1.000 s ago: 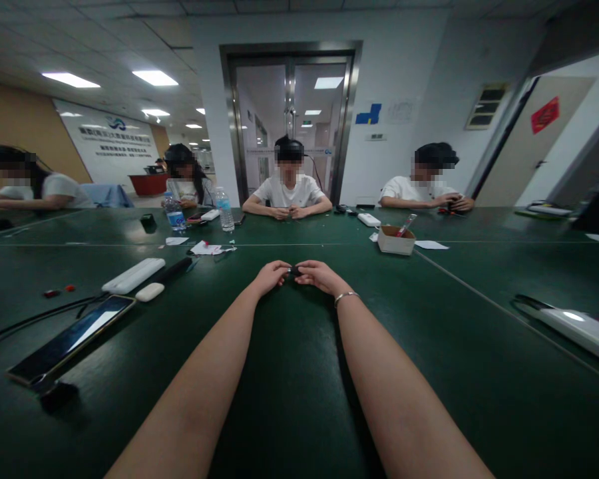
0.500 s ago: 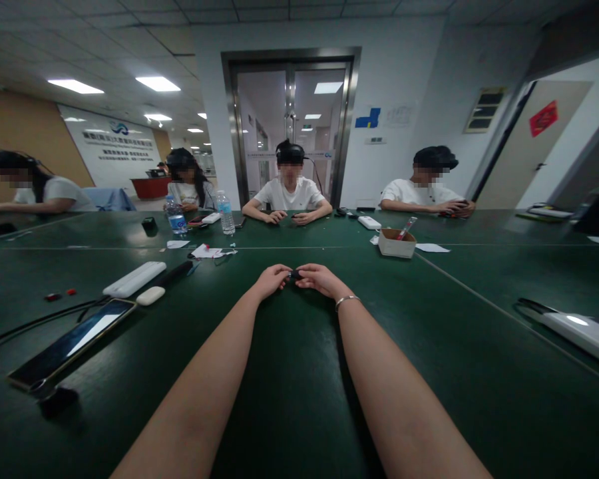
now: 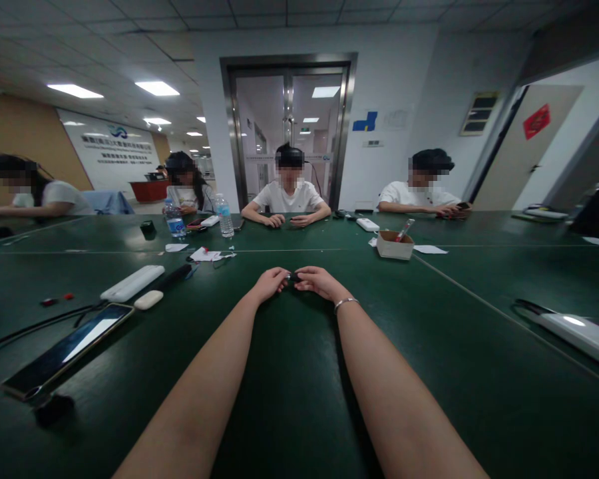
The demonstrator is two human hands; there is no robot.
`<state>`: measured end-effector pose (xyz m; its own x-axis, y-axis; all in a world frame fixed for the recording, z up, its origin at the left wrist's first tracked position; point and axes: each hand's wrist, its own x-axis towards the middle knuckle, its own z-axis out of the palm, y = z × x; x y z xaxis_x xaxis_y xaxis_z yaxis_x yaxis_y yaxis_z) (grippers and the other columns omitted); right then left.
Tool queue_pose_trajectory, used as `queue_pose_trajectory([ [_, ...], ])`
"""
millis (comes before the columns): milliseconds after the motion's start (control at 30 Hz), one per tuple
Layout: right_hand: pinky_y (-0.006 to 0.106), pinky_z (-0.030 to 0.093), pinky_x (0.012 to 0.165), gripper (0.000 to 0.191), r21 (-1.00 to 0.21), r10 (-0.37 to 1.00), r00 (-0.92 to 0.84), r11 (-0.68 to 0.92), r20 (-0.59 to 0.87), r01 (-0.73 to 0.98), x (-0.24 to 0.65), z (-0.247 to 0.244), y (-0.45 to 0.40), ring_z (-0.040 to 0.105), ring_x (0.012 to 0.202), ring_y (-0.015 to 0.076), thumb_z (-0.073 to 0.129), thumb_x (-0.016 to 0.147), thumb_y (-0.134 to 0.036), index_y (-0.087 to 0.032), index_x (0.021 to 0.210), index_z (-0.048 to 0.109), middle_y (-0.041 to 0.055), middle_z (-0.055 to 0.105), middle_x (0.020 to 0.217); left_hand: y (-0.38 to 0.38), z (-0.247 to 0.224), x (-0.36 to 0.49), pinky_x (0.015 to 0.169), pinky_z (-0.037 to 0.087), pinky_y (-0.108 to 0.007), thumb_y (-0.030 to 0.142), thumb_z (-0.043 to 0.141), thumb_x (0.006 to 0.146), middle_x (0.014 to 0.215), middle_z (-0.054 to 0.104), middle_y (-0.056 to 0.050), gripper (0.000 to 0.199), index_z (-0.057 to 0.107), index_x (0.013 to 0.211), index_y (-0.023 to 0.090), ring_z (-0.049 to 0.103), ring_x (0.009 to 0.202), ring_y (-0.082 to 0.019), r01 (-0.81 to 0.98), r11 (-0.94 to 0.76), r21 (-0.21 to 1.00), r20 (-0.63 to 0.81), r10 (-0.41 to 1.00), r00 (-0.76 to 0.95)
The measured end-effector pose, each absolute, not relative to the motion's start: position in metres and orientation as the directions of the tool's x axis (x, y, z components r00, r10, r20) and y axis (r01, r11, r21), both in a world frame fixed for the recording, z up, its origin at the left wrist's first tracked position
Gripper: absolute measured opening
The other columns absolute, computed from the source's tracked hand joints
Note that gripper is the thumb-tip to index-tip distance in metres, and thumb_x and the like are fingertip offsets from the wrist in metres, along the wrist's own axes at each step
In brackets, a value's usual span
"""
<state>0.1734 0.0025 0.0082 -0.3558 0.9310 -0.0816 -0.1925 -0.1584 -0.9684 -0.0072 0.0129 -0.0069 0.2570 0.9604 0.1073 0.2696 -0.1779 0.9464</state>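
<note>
Between my two hands, just over the green table [image 3: 289,372], is a small black object [image 3: 293,277] with a pale or shiny end toward the left. It is too small for me to tell its kind. My left hand [image 3: 271,284] pinches it at the left end, fingertips closed. At the other end my right hand [image 3: 319,282], with a silver bangle [image 3: 346,303] at the wrist, closes thumb and fingers on the dark part. The fingers cover much of the object.
To the left lie a phone [image 3: 70,352], a white power bank [image 3: 132,283], a white rounded case [image 3: 148,300] and a black cable [image 3: 40,322]. Farther off stand two water bottles [image 3: 224,216] and a small box [image 3: 395,247]. A white device [image 3: 579,332] lies right. Several people sit opposite.
My hands stay in nearly the same place, still pinching the small black object. The view has shifted slightly.
</note>
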Motion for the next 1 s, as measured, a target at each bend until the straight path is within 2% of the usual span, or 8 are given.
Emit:
queue_pose_trajectory([
  [400,0.021,0.057,0.06,0.014,-0.973,0.929,-0.363,-0.149,-0.076,-0.178,0.1738,0.0059,0.005,0.069,0.06,0.0146,0.055,0.082,-0.002,-0.006,0.095,0.057,0.0089,0.068,0.068,0.0079,-0.0015,-0.0068,0.049,0.039,-0.018,0.03,0.047,0.082,0.064,0.053,0.0,0.025,0.059,0.094,0.012,0.047,0.051,-0.006,0.297,-0.167,0.94,0.083,0.958,0.275],
  [600,0.021,0.058,0.059,0.014,-0.973,0.931,-0.357,-0.15,-0.08,-0.173,0.1738,0.0056,0.0054,0.069,0.06,0.0145,0.056,0.081,-0.003,-0.007,0.094,0.058,0.0082,0.068,0.069,0.0089,-0.0031,-0.0081,0.051,0.042,-0.019,0.025,0.054,0.077,0.074,0.058,-0.002,0.024,0.061,0.096,0.013,0.049,0.054,-0.007,0.285,-0.191,0.939,0.112,0.956,0.271],
  [767,0.022,0.058,0.059,0.016,-0.972,0.929,-0.361,-0.149,-0.076,-0.18,0.1743,0.0061,0.0051,0.069,0.06,0.0146,0.058,0.08,-0.004,-0.006,0.096,0.058,0.0099,0.068,0.072,0.011,-0.0051,-0.0082,0.05,0.042,-0.019,0.032,0.047,0.082,0.069,0.057,-0.002,0.028,0.061,0.096,0.012,0.049,0.052,-0.007,0.258,-0.181,0.949,0.108,0.956,0.271],
  [1000,0.02,0.057,0.058,0.015,-0.969,0.928,-0.365,-0.155,-0.076,-0.193,0.1744,0.0049,0.0058,0.069,0.059,0.0143,0.056,0.081,-0.002,-0.006,0.095,0.057,0.0085,0.068,0.07,0.0104,-0.0046,-0.007,0.048,0.041,-0.019,0.025,0.051,0.079,0.075,0.058,-0.003,0.024,0.061,0.096,0.012,0.049,0.052,-0.006,0.263,-0.184,0.947,0.117,0.961,0.252],
])
